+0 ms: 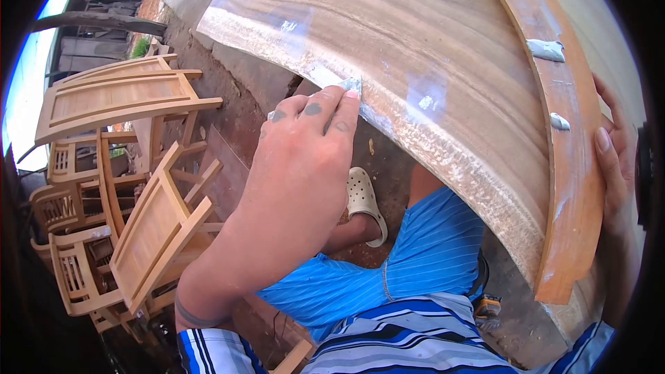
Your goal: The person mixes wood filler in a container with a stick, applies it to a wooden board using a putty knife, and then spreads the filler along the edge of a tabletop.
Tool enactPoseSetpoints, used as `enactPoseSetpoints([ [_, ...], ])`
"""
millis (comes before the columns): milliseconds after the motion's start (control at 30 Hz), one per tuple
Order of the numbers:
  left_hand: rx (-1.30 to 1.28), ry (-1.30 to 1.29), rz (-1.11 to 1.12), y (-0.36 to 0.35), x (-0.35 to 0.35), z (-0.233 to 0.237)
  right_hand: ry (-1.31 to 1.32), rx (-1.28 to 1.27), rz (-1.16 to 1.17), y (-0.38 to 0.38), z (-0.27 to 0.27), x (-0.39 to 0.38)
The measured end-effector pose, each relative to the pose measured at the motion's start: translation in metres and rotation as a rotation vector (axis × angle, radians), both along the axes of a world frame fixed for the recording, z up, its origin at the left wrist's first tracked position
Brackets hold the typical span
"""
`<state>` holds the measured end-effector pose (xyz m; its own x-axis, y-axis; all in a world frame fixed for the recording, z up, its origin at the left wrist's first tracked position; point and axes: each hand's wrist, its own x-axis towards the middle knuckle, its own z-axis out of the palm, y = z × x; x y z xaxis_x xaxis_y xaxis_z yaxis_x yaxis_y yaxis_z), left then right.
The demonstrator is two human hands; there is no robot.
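Note:
My left hand [305, 131] reaches over the edge of a large wood-grained slab [443, 34], its fingers closed around a small flat putty scraper [352, 85], mostly hidden under them. The scraper's putty-smeared tip touches the slab's pale, rough edge. White filler patches [427, 102] mark the slab's surface. At the right, a curved wooden strip [571, 145] carries two blobs of whitish putty [546, 50] and smears. My right hand [613, 145] grips this strip by its outer edge, thumb on top; the other fingers are partly hidden.
Wooden chair frames and panels [163, 235] are piled at the left. Below the slab are my blue shorts [436, 249] and a cream clog [365, 204] on the ground. A yellow and black tool [488, 308] lies near my lap. Timber [104, 22] stands in the background.

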<state>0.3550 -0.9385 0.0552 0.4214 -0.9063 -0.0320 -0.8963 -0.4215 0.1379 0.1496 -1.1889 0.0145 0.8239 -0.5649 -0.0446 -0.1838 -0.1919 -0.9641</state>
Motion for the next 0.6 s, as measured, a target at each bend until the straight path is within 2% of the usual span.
enactPoseSetpoints([
  [133,0.075,-0.024,-0.129,0.003,-0.006,0.002,-0.024,-0.019,-0.023,0.002,-0.001,0.001],
  [200,-0.024,0.091,-0.062,0.004,-0.009,0.011,-0.018,-0.021,-0.003,-0.001,-0.001,0.0],
  [333,-0.165,0.085,0.1,0.009,0.022,0.024,-0.001,-0.023,0.002,-0.002,-0.002,-0.001],
  [433,-0.062,0.017,0.084,0.011,0.05,0.018,0.061,0.0,0.038,-0.01,-0.003,-0.003],
  [600,-0.047,-0.021,0.045,0.007,0.06,0.008,-0.026,0.019,0.012,-0.004,-0.005,-0.001],
])
